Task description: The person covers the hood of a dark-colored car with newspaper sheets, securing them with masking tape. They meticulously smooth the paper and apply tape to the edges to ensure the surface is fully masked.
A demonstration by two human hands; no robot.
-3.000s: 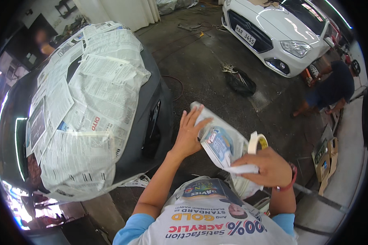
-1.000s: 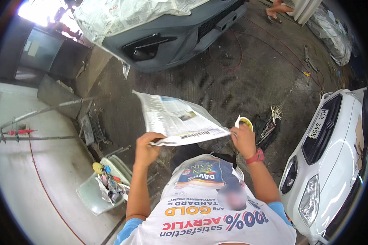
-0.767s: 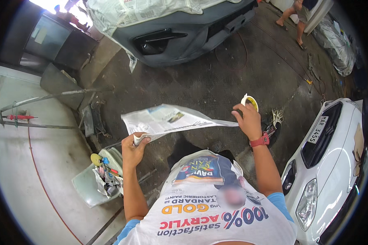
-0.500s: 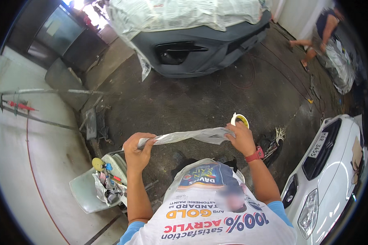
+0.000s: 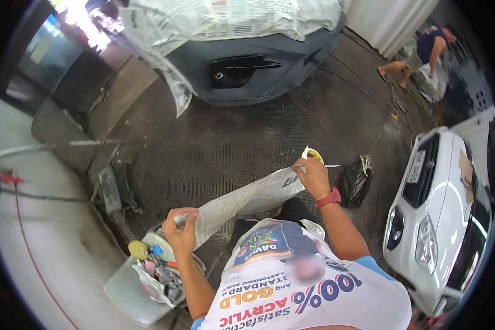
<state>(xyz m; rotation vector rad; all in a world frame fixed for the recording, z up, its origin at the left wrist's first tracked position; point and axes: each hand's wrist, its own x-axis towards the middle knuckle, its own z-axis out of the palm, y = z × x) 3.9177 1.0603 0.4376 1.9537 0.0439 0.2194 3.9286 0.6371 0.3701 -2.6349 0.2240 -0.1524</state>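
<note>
A long strip of newspaper [image 5: 250, 192] is stretched between my two hands, its right end higher and farther off than its left. My left hand [image 5: 182, 228] pinches the left end between thumb and fingers. At the other end, my right hand [image 5: 313, 177], with a red watch on the wrist, grips the paper's edge. A roll of masking tape [image 5: 312, 153] sits at the fingers of that same hand; how it is held there is partly hidden.
Ahead stands a dark grey car front [image 5: 242, 71] covered on top with newspaper [image 5: 231, 22]. A white car [image 5: 432, 220] is at the right. At the left, a pale chair [image 5: 129, 294] carries tools beside the wall. Another person [image 5: 429, 49] bends at the far right. Hoses cross the floor.
The newspaper strip has opened out wider and tilted, its left end lower. My left hand has moved down. The view has shifted, and the person at the far right has moved.
</note>
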